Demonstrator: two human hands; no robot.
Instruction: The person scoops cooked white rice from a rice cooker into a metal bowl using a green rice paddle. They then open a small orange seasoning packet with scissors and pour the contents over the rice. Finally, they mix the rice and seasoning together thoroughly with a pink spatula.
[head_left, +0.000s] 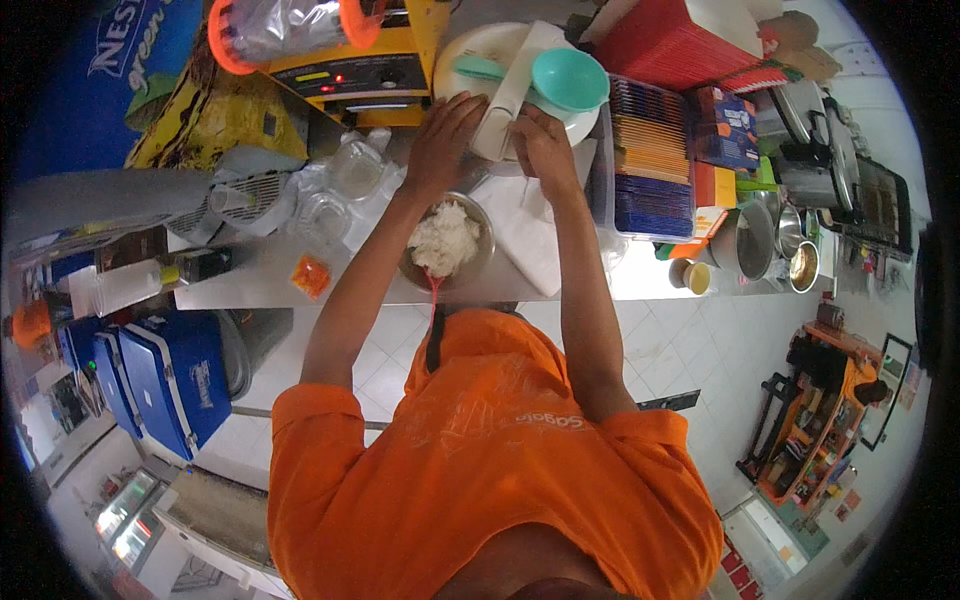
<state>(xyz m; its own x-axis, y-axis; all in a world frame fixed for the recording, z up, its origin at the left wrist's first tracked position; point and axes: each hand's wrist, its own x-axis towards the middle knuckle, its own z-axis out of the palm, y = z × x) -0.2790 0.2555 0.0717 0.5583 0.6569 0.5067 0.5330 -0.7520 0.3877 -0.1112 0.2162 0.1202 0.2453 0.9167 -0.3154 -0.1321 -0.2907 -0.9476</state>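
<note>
A round white lidded container (457, 56), which looks like a rice cooker, stands before me with a broad white bar (510, 86) across its top. My left hand (448, 139) lies against the left side of the bar's near end, fingers stretched forward. On the other side, my right hand (545, 146) touches the bar with bent fingers; its grip is partly hidden. A turquoise cup (570, 79) sits on the lid, and a turquoise handle (480, 67) shows left of the bar. Below my hands, a metal bowl (487, 247) holds cooked white rice (446, 238) and a red-handled utensil (434, 285).
Clear plastic containers (326, 217) and an orange packet (310, 276) lie to the left. White paper sheets (517, 217) are beside the bowl. A plastic bin (609, 187) of packed sticks or sachets stands right, near metal pots (742, 238). A yellow machine (360, 75) stands back left.
</note>
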